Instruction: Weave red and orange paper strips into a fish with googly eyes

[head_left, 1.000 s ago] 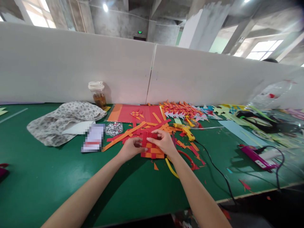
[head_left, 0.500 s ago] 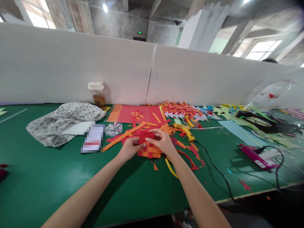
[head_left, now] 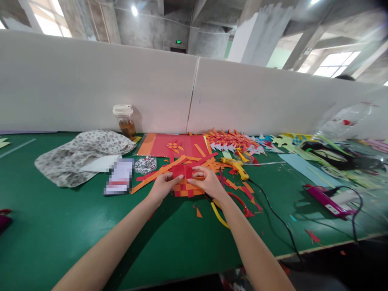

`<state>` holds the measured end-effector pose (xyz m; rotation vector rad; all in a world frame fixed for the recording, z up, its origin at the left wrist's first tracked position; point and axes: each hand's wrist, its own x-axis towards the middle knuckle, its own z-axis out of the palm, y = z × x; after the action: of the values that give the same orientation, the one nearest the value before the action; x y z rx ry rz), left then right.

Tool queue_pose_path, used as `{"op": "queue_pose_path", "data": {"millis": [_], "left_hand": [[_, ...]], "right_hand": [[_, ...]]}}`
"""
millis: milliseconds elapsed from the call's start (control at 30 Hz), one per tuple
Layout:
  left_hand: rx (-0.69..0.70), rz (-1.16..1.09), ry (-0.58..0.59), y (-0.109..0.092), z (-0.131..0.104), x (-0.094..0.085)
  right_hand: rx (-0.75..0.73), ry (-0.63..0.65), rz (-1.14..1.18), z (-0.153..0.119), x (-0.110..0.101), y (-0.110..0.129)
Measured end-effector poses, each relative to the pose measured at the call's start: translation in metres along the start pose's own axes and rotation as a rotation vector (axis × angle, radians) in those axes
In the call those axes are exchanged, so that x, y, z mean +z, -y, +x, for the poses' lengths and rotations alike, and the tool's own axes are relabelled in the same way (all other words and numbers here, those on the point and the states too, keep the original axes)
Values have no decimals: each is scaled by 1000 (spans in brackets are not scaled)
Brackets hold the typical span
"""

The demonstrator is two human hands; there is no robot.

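Between my two hands is a piece of woven paper strips, red and orange in a checked pattern, its lower edge near the green tabletop. My left hand pinches its left side, thumb on the red strips at the top. On the right side my right hand grips it with thumb and bent fingers. Loose orange and red paper strips lie behind and under it. Scissors with a red and yellow handle lie partly hidden by my right forearm. A small woven paper fish rests on a red sheet at the back.
A yellow glue gun with a black cord lies to the right, near a purple power strip. Stacked paper fish stand behind. At left are a bag of googly eyes, a patterned cloth and a lidded cup.
The red strips at the top of the woven piece now spread wider to the left. My left hand has shifted slightly left and up; the right hand has barely moved.
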<state>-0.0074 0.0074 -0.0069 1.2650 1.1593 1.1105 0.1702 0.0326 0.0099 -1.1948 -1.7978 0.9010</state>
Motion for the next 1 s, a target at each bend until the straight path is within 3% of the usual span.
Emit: {"op": "queue_pose_path", "data": {"millis": [100, 267, 533, 1000], "left_hand": [[-19, -32, -3, 0, 0, -1], [-22, -140, 100, -1, -1, -1], [-45, -229, 172, 0, -1, 2], [-55, -265, 153, 0, -3, 5]], "right_hand": [[-1, 4, 14, 0, 0, -1], [-16, 29, 63, 1, 1, 0], [-42, -26, -45, 0, -1, 2], [-57, -117, -49, -3, 6, 7]]}}
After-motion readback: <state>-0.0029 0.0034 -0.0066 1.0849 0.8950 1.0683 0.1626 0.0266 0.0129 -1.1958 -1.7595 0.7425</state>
